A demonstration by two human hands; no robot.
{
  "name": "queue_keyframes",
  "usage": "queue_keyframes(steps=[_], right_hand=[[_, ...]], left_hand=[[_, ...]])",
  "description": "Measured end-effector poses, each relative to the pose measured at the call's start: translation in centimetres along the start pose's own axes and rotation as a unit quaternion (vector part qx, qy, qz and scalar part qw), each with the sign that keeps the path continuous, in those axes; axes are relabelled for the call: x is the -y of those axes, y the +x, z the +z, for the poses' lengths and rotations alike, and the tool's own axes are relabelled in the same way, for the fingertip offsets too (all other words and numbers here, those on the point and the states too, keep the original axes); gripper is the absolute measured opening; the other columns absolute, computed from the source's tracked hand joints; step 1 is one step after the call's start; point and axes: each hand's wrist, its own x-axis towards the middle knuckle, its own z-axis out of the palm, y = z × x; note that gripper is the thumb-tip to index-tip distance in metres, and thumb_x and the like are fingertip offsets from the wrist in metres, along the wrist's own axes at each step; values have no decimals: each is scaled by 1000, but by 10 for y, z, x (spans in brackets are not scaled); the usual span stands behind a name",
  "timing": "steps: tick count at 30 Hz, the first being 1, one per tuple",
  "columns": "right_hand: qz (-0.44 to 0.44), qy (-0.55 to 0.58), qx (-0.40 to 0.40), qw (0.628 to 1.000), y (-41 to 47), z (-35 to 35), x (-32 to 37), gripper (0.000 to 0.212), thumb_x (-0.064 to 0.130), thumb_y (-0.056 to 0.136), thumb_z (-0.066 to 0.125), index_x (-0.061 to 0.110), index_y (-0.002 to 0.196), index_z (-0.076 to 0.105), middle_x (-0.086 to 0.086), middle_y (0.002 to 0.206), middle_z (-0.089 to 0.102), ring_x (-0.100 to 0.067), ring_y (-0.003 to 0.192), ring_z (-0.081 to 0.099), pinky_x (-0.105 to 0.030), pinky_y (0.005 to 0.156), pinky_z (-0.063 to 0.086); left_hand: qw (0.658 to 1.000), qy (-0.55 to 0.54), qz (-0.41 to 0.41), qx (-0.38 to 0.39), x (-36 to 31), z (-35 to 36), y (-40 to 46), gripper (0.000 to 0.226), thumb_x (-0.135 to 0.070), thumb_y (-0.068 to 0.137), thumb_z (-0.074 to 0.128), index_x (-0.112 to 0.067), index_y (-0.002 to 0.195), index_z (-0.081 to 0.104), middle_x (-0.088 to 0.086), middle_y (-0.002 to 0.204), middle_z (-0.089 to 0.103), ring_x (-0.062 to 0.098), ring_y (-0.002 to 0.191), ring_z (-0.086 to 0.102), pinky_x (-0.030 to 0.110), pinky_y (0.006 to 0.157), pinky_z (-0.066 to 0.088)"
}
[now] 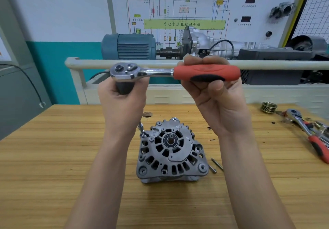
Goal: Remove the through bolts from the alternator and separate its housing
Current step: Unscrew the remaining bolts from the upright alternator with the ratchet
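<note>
Head view. A wooden bench (pixel 71 157) carries the alternator (pixel 170 152), which lies at centre with its slotted housing face and shaft end up. Behind the bench stand a cream rail (pixel 160 63), a blue motor (pixel 128 46) coupled to a gearbox (pixel 199 40), and a wiring-diagram board (pixel 178 11). At the bench's far right lie a brass pulley (pixel 268 106) and a second ratchet (pixel 309 131) with a red grip, partly blurred. A black cable (pixel 30 82) hangs at left.

Both hands are raised above the alternator, well apart from it, and cover part of the rail and the bench's far edge. The right hand (pixel 219 104) is closed round the red-and-black handle of the ratchet (pixel 174 73), which lies level across the view, head to the left. The left hand (pixel 121 102) grips a dark piece (pixel 124 87) just under the ratchet head; what that piece is cannot be told.

An extension bar (pixel 141 130) stands tilted on a bolt position at the alternator's upper-left edge, free of both hands. 2 bolts (pixel 216 166) lie on the bench just right of the housing, touching neither hand. 1 bolt head (pixel 175 119) shows at the housing's far rim. No container is in view; all loose parts rest directly on the bench.
</note>
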Motion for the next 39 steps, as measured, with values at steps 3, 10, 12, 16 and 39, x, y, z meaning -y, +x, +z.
queue_keyframes(steps=[3,10,12,16,39], right_hand=[[-11,-3,-4,1000,-1,3,0,31,18,68,78,8,97,71,-12,102,72,-28,103,67,-32,84,55],[-19,-5,-24,1000,2,9,-2,32,19,71,76,6,100,70,-13,105,71,-27,104,66,-31,85,54],[-11,-10,-25,1000,2,12,-3,33,20,71,76,7,101,70,-12,107,71,-26,104,66,-30,85,54],[-3,-10,-40,999,0,15,-4,39,24,71,78,10,106,71,-11,109,70,-26,100,68,-32,84,54],[245,-296,-61,922,-66,32,-45,25,9,99,47,9,91,70,11,59,55,-3,54,44,-15,54,34]], left_hand=[[1000,-3,4,-3,-3,1,-1,30,-25,75,62,-22,52,43,-14,39,35,6,35,29,17,43,26],[999,3,-16,-34,-4,2,3,32,-12,83,59,-11,59,39,-12,39,34,6,34,28,15,41,26],[999,-14,-27,-35,-10,3,9,29,-16,83,61,-17,57,48,-11,39,35,5,34,28,14,40,26],[999,-35,-40,-3,-23,3,26,35,-29,77,65,-21,53,42,-9,40,33,7,35,26,16,40,24],[963,-138,-160,-167,-85,-4,12,40,-23,93,60,-17,62,37,-6,42,29,9,36,24,19,39,26]])
